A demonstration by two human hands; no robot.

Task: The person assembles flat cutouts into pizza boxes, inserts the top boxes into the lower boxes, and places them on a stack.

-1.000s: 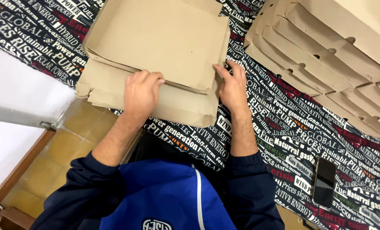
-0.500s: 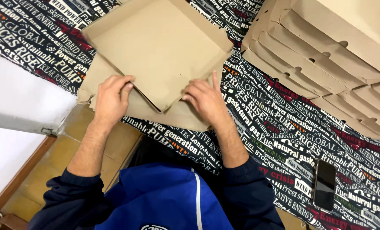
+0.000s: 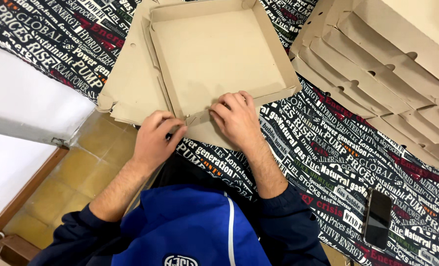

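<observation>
You have the half-folded cardboard box lying flat on the stack of unfolded box blanks at the near edge of the printed tablecloth, its side walls already raised, so the near wall sits right under your hands for folding. Your left hand is curled, fingers closed around the near corner flap, while your right hand has its fingers bent and pressed together on the near wall just beside it. A pile of finished boxes stands to the right, and a dark phone lies well apart.
</observation>
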